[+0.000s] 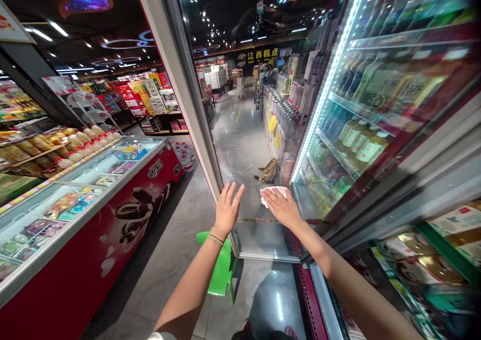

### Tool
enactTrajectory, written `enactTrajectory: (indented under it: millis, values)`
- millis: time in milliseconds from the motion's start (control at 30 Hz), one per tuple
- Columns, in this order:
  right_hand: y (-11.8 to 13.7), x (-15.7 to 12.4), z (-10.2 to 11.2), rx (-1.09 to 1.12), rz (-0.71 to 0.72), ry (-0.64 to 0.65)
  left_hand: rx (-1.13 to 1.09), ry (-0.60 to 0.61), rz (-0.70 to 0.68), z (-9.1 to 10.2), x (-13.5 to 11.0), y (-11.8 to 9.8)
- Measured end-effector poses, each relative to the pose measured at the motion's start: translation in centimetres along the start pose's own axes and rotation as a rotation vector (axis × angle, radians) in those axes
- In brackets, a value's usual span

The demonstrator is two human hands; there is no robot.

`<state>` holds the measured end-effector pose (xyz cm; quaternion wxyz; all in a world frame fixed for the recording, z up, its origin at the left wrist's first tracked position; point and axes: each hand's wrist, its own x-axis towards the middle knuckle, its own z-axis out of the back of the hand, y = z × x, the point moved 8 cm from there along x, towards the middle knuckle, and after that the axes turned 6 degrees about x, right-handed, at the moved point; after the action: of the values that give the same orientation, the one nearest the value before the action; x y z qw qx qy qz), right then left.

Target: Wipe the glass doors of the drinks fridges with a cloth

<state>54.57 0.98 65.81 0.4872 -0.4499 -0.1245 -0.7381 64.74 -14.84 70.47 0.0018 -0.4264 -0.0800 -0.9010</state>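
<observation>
A tall glass fridge door point(240, 144) stands swung open in front of me. My left hand point(227, 210) is raised with fingers spread, its palm against the door's outer edge; a thin band circles the wrist. My right hand point(282, 207) lies flat on a white cloth point(273, 194), pressing it against the inside of the glass. The drinks fridge point(376, 129) on the right shows lit shelves of bottles.
A red chest freezer point(93, 220) with sliding glass lids runs along the left. A green plastic stool point(221, 270) stands on the grey tile floor below my left arm. Shelves of goods line the aisle, and a person stands far down it.
</observation>
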Motion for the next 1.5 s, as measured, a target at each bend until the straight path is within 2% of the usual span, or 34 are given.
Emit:
enactTrajectory:
  millis: [100,167,300,400,467,533,633,667,800,833,933,967,1033,1100,1133,1200,1267,1367,1400,1433,1500]
  values:
    - [-1.0,0.4,-0.9,0.023,-0.163,-0.022,-0.014,0.024,-0.024,-0.7,0.0,0.5]
    - [-1.1,-0.3,-1.8,0.045,-0.238,-0.018,-0.028,0.048,-0.014,-1.3,-0.6,1.0]
    - [1.0,-2.0,-3.8,0.074,-0.160,0.067,-0.076,0.095,0.001,-2.3,-2.0,1.7]
    - [1.7,-1.2,-4.3,0.039,-0.239,0.069,-0.117,0.114,0.012,-2.8,-2.4,1.8]
    - [1.8,-0.4,-4.2,-0.012,-0.262,0.026,-0.133,0.106,0.027,-3.0,-2.5,1.6]
    - [2.1,-0.4,-4.2,-0.042,-0.150,0.029,-0.141,0.081,0.046,-3.2,-2.6,1.2]
    - [1.1,-3.1,-3.8,-0.058,-0.008,0.068,-0.135,0.055,0.068,-3.7,-2.7,0.2]
    - [0.2,-4.3,-3.6,-0.065,-0.028,0.069,-0.132,0.054,0.068,-4.0,-2.7,-0.4]
    - [-3.3,-7.8,-3.0,-0.097,-0.260,0.004,-0.121,-0.018,0.106,-5.3,-2.9,-2.9]
    - [-3.4,-8.3,-3.2,-0.100,-0.248,-0.006,-0.116,-0.034,0.119,-5.9,-3.1,-3.7]
    - [-2.8,-10.4,-4.3,-0.102,-0.057,-0.020,-0.104,-0.023,0.101,-8.7,-4.5,-6.5]
    - [-2.9,-11.3,-4.5,-0.106,-0.036,-0.029,-0.101,-0.022,0.084,-9.8,-5.1,-7.4]
    - [-4.3,-13.3,-4.9,-0.140,-0.136,-0.065,-0.092,-0.051,0.066,-11.7,-6.3,-8.7]
    - [-5.7,-15.0,-5.4,-0.176,-0.266,-0.068,-0.077,-0.115,0.073,-13.0,-7.2,-9.0]
    - [-6.0,-15.6,-5.8,-0.182,-0.280,-0.050,-0.069,-0.143,0.073,-13.5,-7.5,-8.9]
    - [-6.5,-16.2,-6.2,-0.162,-0.219,-0.017,-0.052,-0.185,0.047,-14.2,-7.9,-8.6]
    - [-7.8,-17.3,-5.7,-0.148,-0.215,-0.064,-0.033,-0.205,0.002,-14.5,-8.0,-8.4]
    - [-11.0,-20.5,-4.1,-0.189,-0.502,-0.249,-0.033,-0.247,-0.004,-14.5,-8.1,-8.2]
    - [-11.4,-21.5,-4.1,-0.192,-0.556,-0.283,-0.046,-0.263,0.004,-14.4,-8.2,-8.3]
    - [-11.3,-22.0,-4.4,-0.180,-0.543,-0.281,-0.061,-0.276,0.011,-14.3,-8.3,-8.4]
    - [-10.1,-22.0,-5.8,-0.139,-0.375,-0.204,-0.082,-0.295,0.019,-14.2,-8.6,-8.6]
